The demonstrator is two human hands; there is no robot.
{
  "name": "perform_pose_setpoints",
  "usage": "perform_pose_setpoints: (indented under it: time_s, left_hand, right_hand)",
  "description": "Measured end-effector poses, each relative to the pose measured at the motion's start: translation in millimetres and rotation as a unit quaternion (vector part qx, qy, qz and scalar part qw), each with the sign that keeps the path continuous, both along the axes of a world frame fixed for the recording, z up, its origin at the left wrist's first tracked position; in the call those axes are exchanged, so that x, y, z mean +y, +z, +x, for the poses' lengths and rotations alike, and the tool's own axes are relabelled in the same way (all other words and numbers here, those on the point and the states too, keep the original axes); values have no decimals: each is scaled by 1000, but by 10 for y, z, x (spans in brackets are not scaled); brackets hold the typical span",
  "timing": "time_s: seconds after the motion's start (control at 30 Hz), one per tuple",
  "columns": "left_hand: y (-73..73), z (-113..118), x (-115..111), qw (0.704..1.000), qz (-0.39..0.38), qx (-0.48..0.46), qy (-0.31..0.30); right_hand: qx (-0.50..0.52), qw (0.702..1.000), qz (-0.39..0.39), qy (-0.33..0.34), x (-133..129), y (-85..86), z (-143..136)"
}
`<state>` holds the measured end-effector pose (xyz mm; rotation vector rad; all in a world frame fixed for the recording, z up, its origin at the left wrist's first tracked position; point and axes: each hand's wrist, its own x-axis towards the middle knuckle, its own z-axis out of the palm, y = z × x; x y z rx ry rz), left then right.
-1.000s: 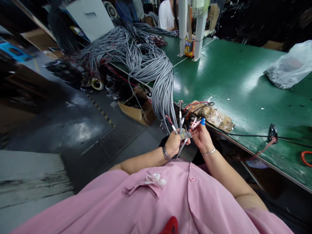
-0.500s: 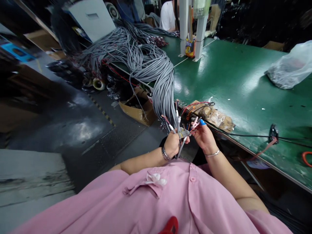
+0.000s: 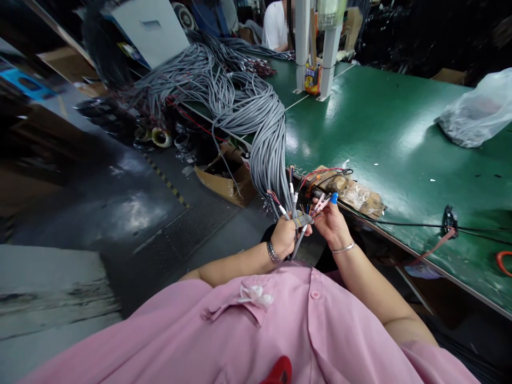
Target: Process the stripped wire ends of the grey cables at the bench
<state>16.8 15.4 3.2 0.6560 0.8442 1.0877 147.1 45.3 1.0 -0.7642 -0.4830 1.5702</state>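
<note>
Gray cables (image 3: 295, 206), just below and right of frame center, sit bunched in the closed left hand (image 3: 283, 237); the right hand (image 3: 333, 226) pinches 1 pink clip (image 3: 321, 204) beside thin colored wires (image 3: 316, 215).

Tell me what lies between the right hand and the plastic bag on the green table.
In the head view, a taped cardboard piece lies just beyond the right hand; then green tabletop with small white scraps reaches the plastic bag.
</note>
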Motion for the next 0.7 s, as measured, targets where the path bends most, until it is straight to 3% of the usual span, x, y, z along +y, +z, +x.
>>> perform_pose_setpoints:
  time_s: [0.13,0.37,0.57,0.7]
  left_hand:
    - [-27,-13,-18,1000,9,4,-1]
    - [38,-119,-106,999,37,-8,-3]
    - [70,-106,-66,999,16,-23,25]
    - [51,-58,-27,1000,6,-14,26]
  right_hand:
    - [16,1000,-2,-12,-27,-19,-8]
    - [30,998,-8,52,-122,21,78]
    - [-20,1000,-23,-6,-133,50,79]
    - [-23,1000,-20,-6,-142,66,65]
